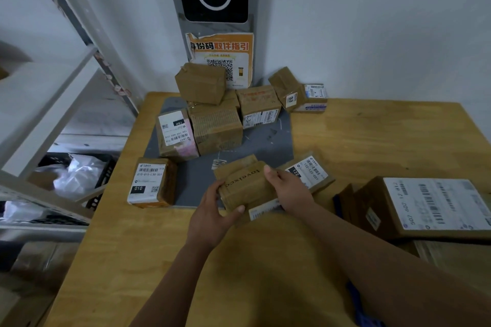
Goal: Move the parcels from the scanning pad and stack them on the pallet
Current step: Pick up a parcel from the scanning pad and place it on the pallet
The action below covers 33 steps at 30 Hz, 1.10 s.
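A small brown parcel printed "loveixco" sits at the near edge of the grey scanning pad. My left hand grips its left side with the thumb along the front. My right hand grips its right side. Partly under it lies a flat parcel with a white "122" label. Further back on the pad stand several brown parcels, among them a "15H" one, a corrugated one and one perched on top. A "010" parcel stands at the pad's left edge.
The pad lies on a wooden table. A large labelled box rests at the right. A scanner column with an orange poster rises behind. A white metal shelf and a black crate with bags stand at the left.
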Tool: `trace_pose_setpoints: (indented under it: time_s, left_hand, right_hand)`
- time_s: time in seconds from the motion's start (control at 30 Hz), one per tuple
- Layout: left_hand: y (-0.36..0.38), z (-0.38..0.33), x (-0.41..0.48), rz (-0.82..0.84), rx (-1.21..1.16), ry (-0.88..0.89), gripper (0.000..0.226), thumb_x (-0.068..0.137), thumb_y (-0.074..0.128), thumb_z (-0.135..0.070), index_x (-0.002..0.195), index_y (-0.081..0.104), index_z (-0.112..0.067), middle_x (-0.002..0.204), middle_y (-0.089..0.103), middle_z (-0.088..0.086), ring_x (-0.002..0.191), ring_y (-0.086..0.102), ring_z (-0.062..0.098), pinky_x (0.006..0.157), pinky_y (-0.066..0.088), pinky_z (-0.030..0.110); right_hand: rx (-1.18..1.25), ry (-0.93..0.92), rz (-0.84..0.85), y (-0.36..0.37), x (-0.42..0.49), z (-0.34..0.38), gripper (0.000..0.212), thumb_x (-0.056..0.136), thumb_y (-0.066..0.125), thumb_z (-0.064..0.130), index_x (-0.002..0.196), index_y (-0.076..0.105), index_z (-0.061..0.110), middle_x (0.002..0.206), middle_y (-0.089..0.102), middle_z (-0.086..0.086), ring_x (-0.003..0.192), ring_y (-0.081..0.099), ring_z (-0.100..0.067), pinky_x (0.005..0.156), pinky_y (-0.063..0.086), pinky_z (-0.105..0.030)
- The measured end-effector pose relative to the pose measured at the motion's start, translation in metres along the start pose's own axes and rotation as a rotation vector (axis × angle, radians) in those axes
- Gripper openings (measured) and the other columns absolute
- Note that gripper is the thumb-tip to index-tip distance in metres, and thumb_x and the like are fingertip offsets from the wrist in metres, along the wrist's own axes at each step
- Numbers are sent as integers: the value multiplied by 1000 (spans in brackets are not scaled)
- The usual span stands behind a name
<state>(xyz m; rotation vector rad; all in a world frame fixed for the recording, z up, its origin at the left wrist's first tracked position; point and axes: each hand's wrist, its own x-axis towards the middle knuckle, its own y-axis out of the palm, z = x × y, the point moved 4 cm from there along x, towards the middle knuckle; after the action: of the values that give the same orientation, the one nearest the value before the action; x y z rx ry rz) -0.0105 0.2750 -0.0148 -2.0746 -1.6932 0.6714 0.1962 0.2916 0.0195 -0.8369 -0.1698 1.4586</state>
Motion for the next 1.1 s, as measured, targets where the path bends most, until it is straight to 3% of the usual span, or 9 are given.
trace_pose_setpoints:
  time_s: [0.2,0.3,0.43,0.57,0.7,0.87,1.03,1.1]
  left_hand:
    - [-6,-21,2,-64,-17,66,80,69,54,-74,135,36,-34,132,42,-11,118,44,7,89,47,32]
    - [-8,-36,1,-70,-57,91,74,68,60,-70,131,36,-38,129,43,-10,117,45,7,91,47,31]
    - [-8,-59,-3,-97,17,156,72,69,58,-67,130,37,-38,127,42,-14,118,44,9,96,45,35]
    - [-10,-81,-15,-160,153,214,77,70,55,-69,135,41,-29,132,51,-4,119,50,19,96,46,46]
    - [0,-108,-32,-167,88,219,74,70,55,-68,133,38,-33,131,51,-3,115,51,19,91,50,48]
    - [35,-153,-53,-143,38,249,80,72,64,-70,137,34,-34,128,46,-10,112,50,13,85,48,35]
    - [92,-201,-62,-31,-89,293,70,78,74,-50,133,31,-44,122,40,-34,112,48,0,84,42,14]
    - [113,-219,-63,27,-100,299,68,79,74,-46,128,29,-53,126,43,-27,111,49,-4,82,44,9]
  right_hand:
    - [-45,-28,-82,-17,-3,15,60,94,27,68,91,62,20,90,65,-1,89,60,-20,87,49,-44]
    - [-70,-71,-102,-28,-10,19,51,97,29,62,106,61,24,98,65,-1,93,59,-20,90,48,-44]
    - [-94,-105,-124,-48,-28,22,54,97,26,62,119,57,23,106,65,-2,96,58,-19,90,47,-42]
    - [-242,-193,-153,-75,-54,27,62,94,17,69,113,57,26,94,63,3,87,60,-14,82,52,-41]
    - [-236,-218,-162,-104,-80,23,67,89,16,76,108,58,27,89,64,6,82,60,-11,79,53,-41]
    - [-121,-233,-209,-155,-113,1,56,93,26,68,107,60,25,91,64,7,83,59,-9,78,49,-35]
    - [5,-208,-241,-208,-138,-51,48,96,30,62,115,59,29,97,65,7,88,60,-10,77,47,-33]
    - [87,-200,-264,-228,-146,-75,45,96,33,60,119,59,31,103,66,8,94,60,-12,81,48,-34]
